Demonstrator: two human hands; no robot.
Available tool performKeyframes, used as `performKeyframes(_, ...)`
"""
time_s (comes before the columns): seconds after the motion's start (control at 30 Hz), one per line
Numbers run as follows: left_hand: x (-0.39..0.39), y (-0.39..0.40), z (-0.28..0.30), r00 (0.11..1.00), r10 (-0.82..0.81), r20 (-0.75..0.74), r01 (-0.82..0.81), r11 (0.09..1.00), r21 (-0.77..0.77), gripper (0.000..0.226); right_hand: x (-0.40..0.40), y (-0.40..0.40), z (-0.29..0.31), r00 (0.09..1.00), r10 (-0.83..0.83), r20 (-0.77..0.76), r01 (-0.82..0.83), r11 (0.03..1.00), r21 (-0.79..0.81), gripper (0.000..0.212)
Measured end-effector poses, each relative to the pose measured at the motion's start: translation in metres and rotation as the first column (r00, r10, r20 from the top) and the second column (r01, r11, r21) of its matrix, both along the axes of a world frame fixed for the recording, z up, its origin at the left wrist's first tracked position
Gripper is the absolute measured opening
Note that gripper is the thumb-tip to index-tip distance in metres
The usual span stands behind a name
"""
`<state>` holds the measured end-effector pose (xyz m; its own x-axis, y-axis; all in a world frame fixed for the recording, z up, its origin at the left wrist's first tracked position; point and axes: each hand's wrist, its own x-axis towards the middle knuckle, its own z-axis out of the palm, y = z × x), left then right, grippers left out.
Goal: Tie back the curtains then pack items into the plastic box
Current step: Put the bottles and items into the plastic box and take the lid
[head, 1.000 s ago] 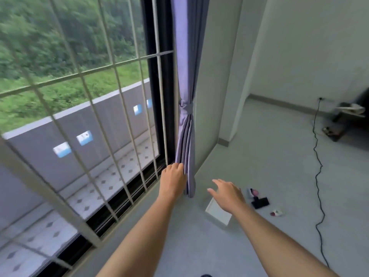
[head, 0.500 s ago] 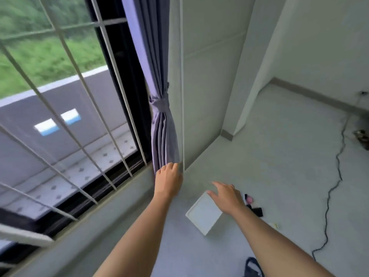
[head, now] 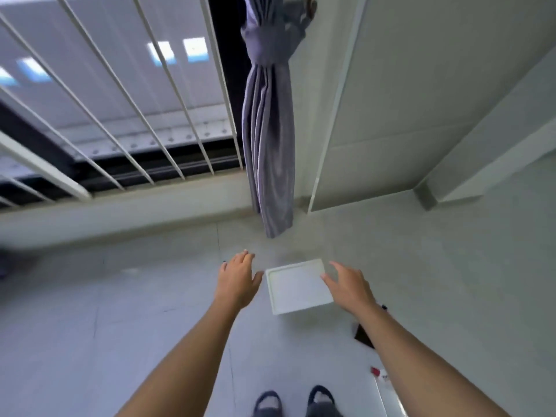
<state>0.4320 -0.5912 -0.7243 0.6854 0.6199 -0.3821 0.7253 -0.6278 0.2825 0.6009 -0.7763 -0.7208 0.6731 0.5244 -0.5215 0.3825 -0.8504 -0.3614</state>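
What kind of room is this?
Probably a nearly bare room in a home, beside a big barred window. A tied-back purple curtain hangs by it, and a white plastic box sits on the tiled floor.

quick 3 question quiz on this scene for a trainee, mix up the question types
1. True or false: the curtain is already tied back.
2. Which hand touches the plastic box? A) left hand B) right hand C) neither can be confirmed; both are open beside it
3. Fill in: the box sits on the ____, in front of the slippers.

Key
1. True: a tie cinches it near the top.
2. C
3. floor
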Motion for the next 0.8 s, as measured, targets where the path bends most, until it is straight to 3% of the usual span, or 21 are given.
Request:
performKeyframes(0.1,0.014,-0.015,-0.069,0.999,0.038,-0.008,-0.038,0.999,-0.022,0.058,0.025,-0.009,-0.072,1.000,-0.008,0.013,0.008,0.998,0.056,0.050)
performKeyframes(0.33,0.023,-0.057,-0.294,0.983,0.182,-0.027,-0.184,0.973,-0.139,0.065,0.062,-0.042,-0.304,1.000,0.022,0.009,-0.023,0.993,0.114,0.052)
performKeyframes(0.47,0.025,-0.068,-0.397,0.971,0.233,0.046,-0.218,0.952,-0.214,0.076,0.073,-0.055,-0.412,1.000,-0.010,-0.010,0.011,0.989,0.147,0.056)
performKeyframes(0.63,0.043,-0.043,-0.495,0.867,0.461,0.190,-0.395,0.868,-0.302,0.075,0.089,-0.042,-0.507,0.996,-0.085,0.005,0.082,0.970,0.228,0.065)
performKeyframes(0.8,0.052,-0.045,-0.538,0.732,0.537,0.419,-0.420,0.840,-0.342,0.061,0.085,-0.026,-0.551,0.986,-0.110,0.122,0.060,0.933,0.354,0.063)
